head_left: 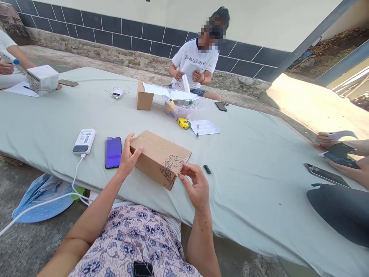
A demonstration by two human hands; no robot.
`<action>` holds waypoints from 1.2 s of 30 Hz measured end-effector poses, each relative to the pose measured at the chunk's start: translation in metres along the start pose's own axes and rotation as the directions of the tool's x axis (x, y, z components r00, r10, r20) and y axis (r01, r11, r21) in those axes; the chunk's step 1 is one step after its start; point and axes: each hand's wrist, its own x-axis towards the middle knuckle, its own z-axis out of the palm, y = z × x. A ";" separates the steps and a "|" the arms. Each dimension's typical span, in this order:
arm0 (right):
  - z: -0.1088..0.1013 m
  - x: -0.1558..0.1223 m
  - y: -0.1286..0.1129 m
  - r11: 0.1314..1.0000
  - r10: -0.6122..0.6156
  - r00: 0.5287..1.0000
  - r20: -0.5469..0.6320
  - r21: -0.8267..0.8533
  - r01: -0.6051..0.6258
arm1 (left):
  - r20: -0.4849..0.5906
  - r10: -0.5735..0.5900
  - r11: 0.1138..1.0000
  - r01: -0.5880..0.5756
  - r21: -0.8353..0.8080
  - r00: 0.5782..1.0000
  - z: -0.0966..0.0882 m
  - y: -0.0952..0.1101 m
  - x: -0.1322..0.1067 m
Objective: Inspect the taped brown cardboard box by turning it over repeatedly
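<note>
A brown cardboard box sits at the near edge of the cloth-covered table, right in front of me. Dark scribbled lines cover its right corner. My left hand grips the box's left end, thumb on top and the fingers behind it. At the scribbled corner, my right hand pinches the cardboard edge between thumb and fingers. Beside my left hand lies a phone with a blue screen. A small black cap-like piece rests just right of my right hand.
A white power bank with a cable lies left. Ahead are a yellow tape measure, a paper with a pen, a clear plastic basin and another cardboard box. People sit across, left and right; a phone lies right.
</note>
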 end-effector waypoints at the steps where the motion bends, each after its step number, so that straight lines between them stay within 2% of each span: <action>1: 0.000 0.000 0.001 0.998 -0.029 1.000 -0.010 -0.058 0.029 | 0.013 0.026 1.000 -0.026 0.014 1.000 0.003 -0.003 0.005; 3: 0.003 0.001 0.005 0.978 -0.093 0.995 -0.041 -0.189 0.084 | 0.024 0.074 0.995 -0.075 0.060 0.997 0.011 -0.006 0.013; 7: 0.013 0.003 0.014 0.904 -0.210 0.968 -0.140 -0.405 0.138 | -0.042 0.157 0.966 -0.144 0.216 0.987 0.035 -0.002 0.019; 8: 0.017 0.004 0.016 0.877 -0.239 0.956 -0.170 -0.460 0.137 | -0.034 0.184 0.955 -0.170 0.243 0.982 0.042 0.000 0.017; 10: 0.024 0.007 0.019 0.829 -0.289 0.934 -0.208 -0.543 0.135 | 0.059 0.249 0.932 -0.256 0.255 0.967 0.054 0.002 0.007; 12: 0.031 0.011 0.021 0.804 -0.308 0.925 -0.221 -0.580 0.129 | 0.217 0.327 0.902 -0.372 0.218 0.920 0.061 0.003 -0.006; 14: 0.039 0.014 0.023 0.792 -0.309 0.920 -0.241 -0.601 0.108 | 0.360 0.398 0.866 -0.475 0.155 0.844 0.062 0.001 -0.017; 16: 0.044 0.018 0.023 0.782 -0.311 0.912 -0.267 -0.617 0.087 | 0.449 0.444 0.835 -0.540 0.107 0.776 0.058 -0.003 -0.023; 18: 0.046 0.020 0.022 0.788 -0.328 0.909 -0.259 -0.605 0.112 | 0.477 0.461 0.816 -0.569 0.103 0.748 0.053 -0.008 -0.024; 21: 0.043 0.022 0.021 0.841 -0.320 0.921 -0.220 -0.515 0.169 | 0.433 0.456 0.819 -0.558 0.138 0.777 0.049 -0.015 -0.021; 24: 0.033 0.021 0.026 0.900 -0.215 0.939 -0.268 -0.427 0.084 | 0.389 0.442 0.850 -0.516 0.106 0.808 0.050 -0.020 -0.019; 26: 0.027 0.019 0.030 0.929 -0.133 0.957 -0.259 -0.369 0.029 | 0.380 0.428 0.876 -0.480 0.052 0.820 0.050 -0.020 -0.019; 30: 0.024 0.016 0.032 0.965 -0.059 0.977 -0.206 -0.263 0.003 | 0.336 0.380 0.922 -0.382 -0.062 0.862 0.046 -0.014 -0.019; 36: 0.033 0.016 0.018 0.996 0.065 0.959 -0.276 -0.046 -0.081 | 0.296 0.261 0.957 -0.208 -0.200 0.919 0.036 0.002 -0.015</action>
